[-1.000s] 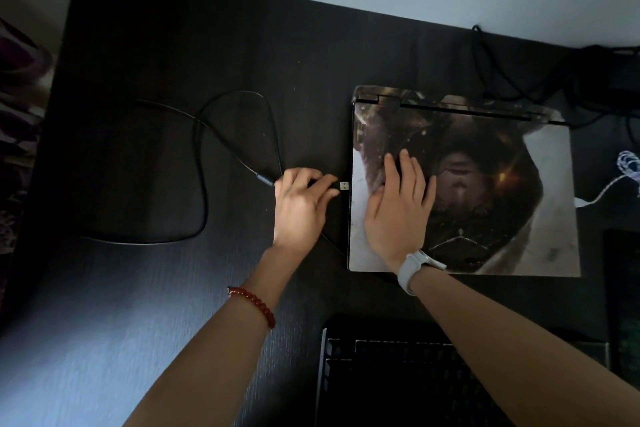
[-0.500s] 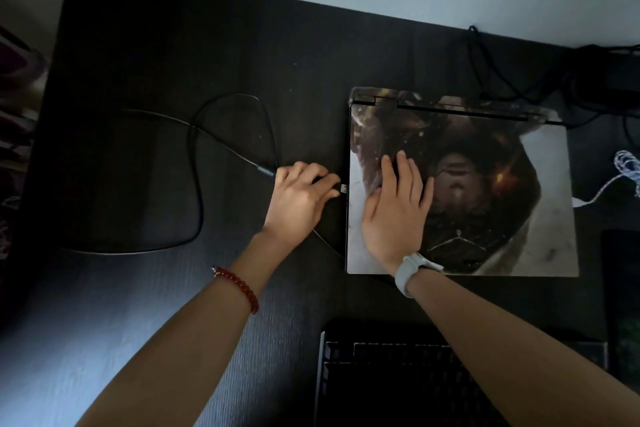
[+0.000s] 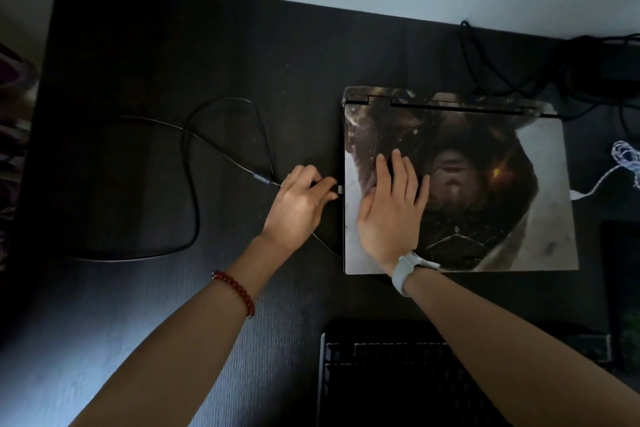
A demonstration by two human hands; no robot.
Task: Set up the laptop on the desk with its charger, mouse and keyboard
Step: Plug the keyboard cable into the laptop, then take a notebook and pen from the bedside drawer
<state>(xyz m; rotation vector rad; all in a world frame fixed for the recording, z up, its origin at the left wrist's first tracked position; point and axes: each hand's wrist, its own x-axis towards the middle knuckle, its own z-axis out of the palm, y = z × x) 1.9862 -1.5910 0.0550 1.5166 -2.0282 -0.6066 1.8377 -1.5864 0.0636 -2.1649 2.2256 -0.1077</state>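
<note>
a: the fingers [image 3: 320,189] of the left hand [image 3: 298,206] are curled and pinch a small usb plug [image 3: 340,188], whose metal tip shows just past the fingertips. the right hand [image 3: 391,208] lies flat, its fingers straight and spread on the lid.

b: any containers?

a: none that i can make out, so nothing sits inside anything.

b: where is the laptop?

a: the laptop [image 3: 485,184] lies closed on the dark surface [image 3: 173,45], at about 2 o'clock from the middle of the view. its lid carries a printed picture. the long axis runs from 9 to 3 o'clock, and the hinge edge faces 12 o'clock, toward the wall.

b: and the plug?

a: its tip points toward 3 o'clock, straight at the laptop's left edge, touching it or just short of it; i cannot tell whether it is seated. the black cable [image 3: 194,184] trails away toward 9 o'clock, loops across the surface and crosses itself.

b: the rest?

a: a dark keyboard [image 3: 381,374] lies at 6 o'clock, near the front edge, partly under the right forearm. a white cable [image 3: 595,180] meets the laptop's right edge at 3 o'clock, with a pale coil beyond it. black cords [image 3: 491,62] tangle at 1 o'clock behind the hinge. a red bead bracelet [image 3: 237,291] circles the left wrist, a white watch [image 3: 408,269] the right.
</note>
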